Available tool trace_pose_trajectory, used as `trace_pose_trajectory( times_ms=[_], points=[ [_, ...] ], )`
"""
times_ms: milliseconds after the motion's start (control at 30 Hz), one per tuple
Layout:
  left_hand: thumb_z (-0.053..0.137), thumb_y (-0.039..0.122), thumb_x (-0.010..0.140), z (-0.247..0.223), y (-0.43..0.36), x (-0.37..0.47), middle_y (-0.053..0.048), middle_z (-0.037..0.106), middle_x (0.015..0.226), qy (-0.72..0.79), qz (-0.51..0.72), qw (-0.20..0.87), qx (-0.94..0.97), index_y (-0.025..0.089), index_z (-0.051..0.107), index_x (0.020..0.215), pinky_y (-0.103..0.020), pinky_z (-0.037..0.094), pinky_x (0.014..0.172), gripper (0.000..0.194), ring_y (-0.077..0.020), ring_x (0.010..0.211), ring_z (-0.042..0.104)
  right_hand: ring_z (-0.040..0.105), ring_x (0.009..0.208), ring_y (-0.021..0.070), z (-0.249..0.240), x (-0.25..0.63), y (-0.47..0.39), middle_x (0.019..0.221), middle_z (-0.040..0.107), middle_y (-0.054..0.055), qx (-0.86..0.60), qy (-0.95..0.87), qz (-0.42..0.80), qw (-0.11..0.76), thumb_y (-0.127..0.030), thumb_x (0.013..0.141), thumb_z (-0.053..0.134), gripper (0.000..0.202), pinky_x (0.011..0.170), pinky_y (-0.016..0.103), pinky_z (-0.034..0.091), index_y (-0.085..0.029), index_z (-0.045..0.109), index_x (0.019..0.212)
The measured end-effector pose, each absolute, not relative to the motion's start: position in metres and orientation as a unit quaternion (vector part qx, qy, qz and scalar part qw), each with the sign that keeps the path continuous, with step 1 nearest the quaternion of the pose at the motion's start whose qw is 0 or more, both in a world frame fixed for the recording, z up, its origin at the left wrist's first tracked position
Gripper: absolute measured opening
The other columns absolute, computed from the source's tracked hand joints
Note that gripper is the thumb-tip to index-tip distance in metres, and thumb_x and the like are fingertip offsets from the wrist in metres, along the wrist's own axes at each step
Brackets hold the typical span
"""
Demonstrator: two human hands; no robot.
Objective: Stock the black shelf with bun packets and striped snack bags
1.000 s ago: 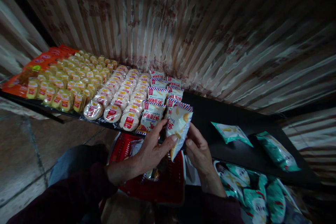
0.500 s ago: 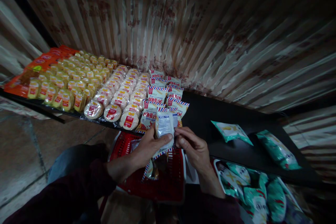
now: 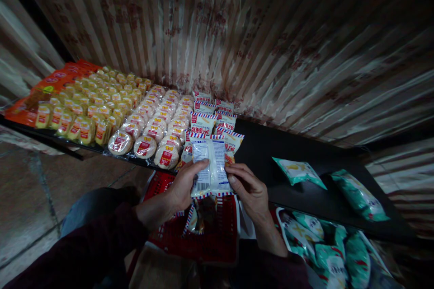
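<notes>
Between my hands is a small snack bag (image 3: 210,167), its printed back with a barcode turned toward me and red-and-blue stripes along its ends. My left hand (image 3: 185,185) grips its left side, thumb across the front. On the right edge, my right hand (image 3: 249,189) pinches the bag between thumb and fingers. Just behind it, similar striped snack bags (image 3: 202,123) stand in two rows on the black shelf (image 3: 261,149). Below my hands, a red basket (image 3: 217,248) contains more striped bags (image 3: 195,221).
Left of the striped bags are rows of round wrapped crackers (image 3: 144,146), yellow packets (image 3: 79,128) and orange bags (image 3: 64,76). Two green bags (image 3: 300,171) lie on the shelf's right part. A white-rimmed container (image 3: 283,226) of green bags stands below. Pleated curtain (image 3: 210,27) hangs behind.
The snack bag has turned more squarely toward me, showing its whole back and barcode. My left hand has shifted slightly left with it; my right hand stays at its right edge.
</notes>
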State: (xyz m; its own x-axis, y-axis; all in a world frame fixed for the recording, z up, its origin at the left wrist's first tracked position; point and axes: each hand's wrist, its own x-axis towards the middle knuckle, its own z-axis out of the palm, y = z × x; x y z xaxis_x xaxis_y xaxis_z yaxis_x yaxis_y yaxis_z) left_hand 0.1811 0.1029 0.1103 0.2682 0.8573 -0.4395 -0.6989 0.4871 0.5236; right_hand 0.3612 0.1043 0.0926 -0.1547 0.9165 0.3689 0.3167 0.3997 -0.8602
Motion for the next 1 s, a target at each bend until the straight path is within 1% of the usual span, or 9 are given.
trace_pose_trajectory(
  times_ms=[100,333,433,533,700,800,867,1000],
  points=[
    [0.080,0.036,0.064,0.111,0.101,0.181,-0.010,0.075,0.099,0.363,0.499,0.775,0.136,0.012,0.069,0.107,-0.039,0.054,0.085,0.050,-0.0280,0.092,0.070,0.065,0.085,0.0180,0.092,0.360,0.103,0.093,0.067,0.005,-0.457,-0.707,0.270,0.468,-0.028,0.084,0.067,0.018,0.070,0.030,0.055,-0.027,0.074,0.100],
    [0.081,0.040,0.063,0.112,0.097,0.182,-0.009,0.075,0.102,0.387,0.488,0.762,0.173,0.013,0.068,0.107,-0.038,0.053,0.086,0.054,-0.0277,0.094,0.069,0.063,0.074,0.0145,0.097,0.353,0.097,0.092,0.064,0.004,-0.446,-0.738,0.183,0.473,-0.022,0.084,0.065,0.026,0.064,0.027,0.054,-0.028,0.071,0.109],
    [0.080,0.043,0.066,0.109,0.095,0.183,-0.010,0.073,0.106,0.403,0.477,0.757,0.193,0.015,0.065,0.113,-0.039,0.051,0.088,0.057,-0.0286,0.100,0.067,0.063,0.073,0.0150,0.097,0.352,0.094,0.092,0.063,0.005,-0.431,-0.763,0.157,0.455,-0.021,0.085,0.063,0.026,0.064,0.028,0.054,-0.026,0.071,0.109],
    [0.076,0.045,0.073,0.104,0.093,0.184,-0.010,0.070,0.116,0.402,0.483,0.741,0.237,0.018,0.060,0.121,-0.039,0.048,0.094,0.058,-0.0285,0.110,0.063,0.064,0.078,0.0172,0.094,0.351,0.091,0.097,0.064,0.007,-0.423,-0.782,0.143,0.435,-0.023,0.086,0.061,0.029,0.065,0.030,0.055,-0.024,0.069,0.113],
    [0.069,0.043,0.082,0.101,0.089,0.184,-0.008,0.062,0.131,0.364,0.497,0.728,0.300,0.024,0.051,0.135,-0.041,0.037,0.108,0.059,-0.0263,0.125,0.053,0.062,0.074,0.0163,0.093,0.353,0.089,0.104,0.064,0.009,-0.422,-0.788,0.150,0.421,-0.028,0.089,0.055,0.035,0.066,0.031,0.055,-0.023,0.063,0.123],
    [0.062,0.040,0.086,0.105,0.088,0.184,-0.007,0.059,0.135,0.339,0.504,0.732,0.307,0.023,0.050,0.137,-0.040,0.032,0.112,0.055,-0.0245,0.130,0.049,0.062,0.078,0.0183,0.095,0.354,0.089,0.104,0.065,0.009,-0.429,-0.785,0.158,0.419,-0.033,0.090,0.052,0.039,0.069,0.033,0.055,-0.024,0.059,0.128],
    [0.059,0.040,0.087,0.109,0.089,0.186,-0.007,0.059,0.135,0.326,0.519,0.733,0.295,0.023,0.050,0.137,-0.039,0.028,0.115,0.053,-0.0235,0.134,0.044,0.063,0.084,0.0210,0.095,0.354,0.089,0.107,0.066,0.009,-0.437,-0.782,0.168,0.412,-0.038,0.090,0.051,0.043,0.073,0.036,0.055,-0.024,0.056,0.131],
    [0.062,0.041,0.082,0.118,0.090,0.189,-0.006,0.059,0.135,0.296,0.555,0.743,0.229,0.020,0.052,0.136,-0.038,0.024,0.117,0.059,-0.0245,0.138,0.039,0.064,0.098,0.0262,0.089,0.357,0.089,0.118,0.065,0.011,-0.444,-0.774,0.187,0.412,-0.045,0.090,0.049,0.051,0.082,0.041,0.054,-0.024,0.050,0.137]
  ],
)
